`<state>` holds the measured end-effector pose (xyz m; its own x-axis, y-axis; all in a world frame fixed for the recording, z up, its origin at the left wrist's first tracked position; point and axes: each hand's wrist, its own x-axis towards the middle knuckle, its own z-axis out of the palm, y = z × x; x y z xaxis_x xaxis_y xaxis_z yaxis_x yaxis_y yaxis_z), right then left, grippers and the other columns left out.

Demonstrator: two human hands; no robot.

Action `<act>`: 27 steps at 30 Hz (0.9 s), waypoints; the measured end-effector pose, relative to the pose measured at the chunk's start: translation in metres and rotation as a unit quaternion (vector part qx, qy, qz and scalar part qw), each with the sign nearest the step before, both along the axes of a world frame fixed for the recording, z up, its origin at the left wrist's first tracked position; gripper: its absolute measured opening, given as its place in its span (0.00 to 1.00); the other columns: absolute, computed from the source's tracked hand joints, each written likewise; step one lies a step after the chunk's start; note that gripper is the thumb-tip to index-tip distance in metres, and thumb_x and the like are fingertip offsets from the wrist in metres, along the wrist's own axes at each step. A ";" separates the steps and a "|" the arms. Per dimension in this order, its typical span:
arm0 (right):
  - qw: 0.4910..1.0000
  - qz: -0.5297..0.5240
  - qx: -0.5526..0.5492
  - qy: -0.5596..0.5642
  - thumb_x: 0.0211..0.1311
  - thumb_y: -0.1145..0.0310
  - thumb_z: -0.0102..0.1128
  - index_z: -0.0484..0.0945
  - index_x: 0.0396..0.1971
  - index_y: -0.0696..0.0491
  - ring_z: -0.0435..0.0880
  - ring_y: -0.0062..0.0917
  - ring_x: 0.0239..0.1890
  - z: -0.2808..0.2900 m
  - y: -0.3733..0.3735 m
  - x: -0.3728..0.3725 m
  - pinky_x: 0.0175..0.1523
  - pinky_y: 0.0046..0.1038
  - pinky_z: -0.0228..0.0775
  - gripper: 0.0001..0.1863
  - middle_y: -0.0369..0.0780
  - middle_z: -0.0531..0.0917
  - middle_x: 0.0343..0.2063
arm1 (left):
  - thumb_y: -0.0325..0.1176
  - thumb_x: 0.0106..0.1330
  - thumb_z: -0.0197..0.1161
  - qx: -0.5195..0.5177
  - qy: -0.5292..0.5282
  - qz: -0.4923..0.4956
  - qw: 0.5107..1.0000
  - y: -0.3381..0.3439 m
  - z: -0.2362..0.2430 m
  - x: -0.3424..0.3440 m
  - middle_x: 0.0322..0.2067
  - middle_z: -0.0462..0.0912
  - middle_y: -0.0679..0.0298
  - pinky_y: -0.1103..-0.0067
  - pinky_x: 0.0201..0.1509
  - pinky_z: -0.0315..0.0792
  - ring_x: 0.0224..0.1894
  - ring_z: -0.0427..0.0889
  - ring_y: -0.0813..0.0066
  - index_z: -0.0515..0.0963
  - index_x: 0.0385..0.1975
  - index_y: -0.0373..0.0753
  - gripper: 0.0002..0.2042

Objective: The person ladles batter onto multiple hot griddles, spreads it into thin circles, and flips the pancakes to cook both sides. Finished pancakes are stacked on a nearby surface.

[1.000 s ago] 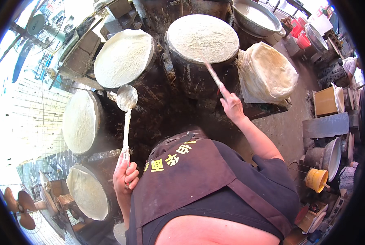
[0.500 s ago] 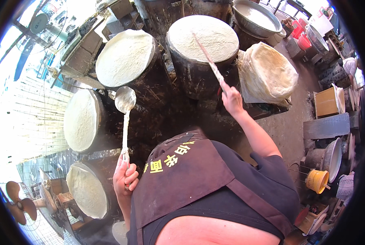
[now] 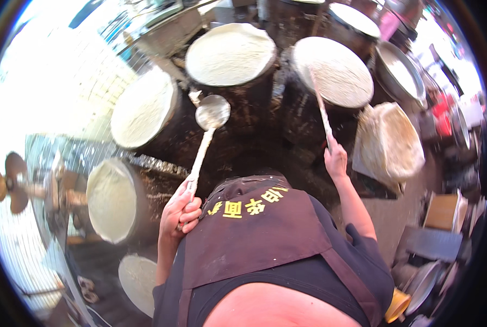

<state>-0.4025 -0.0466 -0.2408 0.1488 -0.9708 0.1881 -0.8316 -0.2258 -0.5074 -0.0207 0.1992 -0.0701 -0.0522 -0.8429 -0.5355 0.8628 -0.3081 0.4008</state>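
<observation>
My left hand (image 3: 183, 215) grips the batter-coated handle of a metal ladle (image 3: 213, 112), its bowl in front of the dark drums, between the pale round dough sheet on the left drum (image 3: 142, 109) and the middle one (image 3: 230, 53). My right hand (image 3: 336, 161) is closed on a thin batter-smeared stick (image 3: 322, 109), whose tip lies over the dough on the right drum (image 3: 339, 71); whether it touches cannot be told. Beside my right hand is a stack of thin pale flatbreads (image 3: 391, 141). Another coated round (image 3: 111, 199) is left of my left hand.
More drum tops (image 3: 352, 20) stand at the back and lower left. A metal basin of white stuff (image 3: 399, 71) is at back right, with red buckets (image 3: 442, 117) behind. A fan (image 3: 15, 182) is at far left; boards (image 3: 434, 242), a cardboard box (image 3: 440, 210) and pans lie at right.
The view has swung, so drums and stack appear shifted rightward and the fan higher. Both hands, still holding ladle and stick, appear further right in the picture.
</observation>
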 end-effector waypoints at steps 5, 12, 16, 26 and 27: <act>0.971 0.136 -0.003 -0.196 0.52 0.81 0.58 0.67 0.62 0.52 0.82 0.23 0.42 0.013 0.038 0.064 0.48 0.24 0.72 0.33 0.41 0.83 0.43 | 0.32 0.75 0.42 -0.004 -0.032 0.005 0.999 0.018 -0.001 0.001 0.19 0.58 0.72 0.89 0.08 0.56 0.12 0.54 0.90 0.56 0.64 0.51 0.19; 0.936 0.249 0.114 -0.222 0.54 0.79 0.60 0.70 0.60 0.52 0.63 0.09 0.21 0.034 0.059 0.139 0.26 0.16 0.58 0.30 0.28 0.70 0.19 | 0.32 0.74 0.46 0.010 -0.059 0.043 0.997 0.040 -0.008 0.005 0.20 0.61 0.71 0.89 0.08 0.58 0.13 0.57 0.89 0.54 0.64 0.46 0.21; 0.904 0.337 0.128 -0.232 0.51 0.82 0.61 0.73 0.55 0.58 0.65 0.11 0.20 0.071 0.070 0.181 0.25 0.16 0.59 0.27 0.31 0.74 0.20 | 0.33 0.73 0.49 0.001 -0.048 0.056 0.997 0.053 -0.014 0.011 0.20 0.61 0.71 0.89 0.08 0.56 0.13 0.57 0.90 0.54 0.65 0.47 0.23; 0.709 0.699 0.050 -0.081 0.48 0.76 0.66 0.75 0.52 0.51 0.82 0.37 0.32 0.153 0.079 0.302 0.37 0.32 0.75 0.27 0.43 0.80 0.30 | 0.39 0.72 0.53 -0.030 -0.075 0.107 0.991 0.052 -0.023 0.018 0.18 0.61 0.75 0.89 0.08 0.60 0.13 0.60 0.91 0.60 0.60 0.46 0.20; 0.681 0.727 0.057 -0.067 0.48 0.75 0.65 0.75 0.51 0.51 0.82 0.38 0.33 0.158 0.076 0.312 0.38 0.33 0.75 0.26 0.43 0.80 0.32 | 0.41 0.71 0.54 -0.028 -0.083 0.104 0.991 0.048 -0.021 0.018 0.18 0.61 0.76 0.89 0.08 0.60 0.13 0.60 0.91 0.62 0.59 0.46 0.19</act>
<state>-0.0909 0.0298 -0.0831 0.9573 0.1759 0.2294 0.2845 -0.7138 -0.6399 -0.0025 0.2472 -0.0912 0.2104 -0.8553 -0.4735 0.8263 -0.1033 0.5537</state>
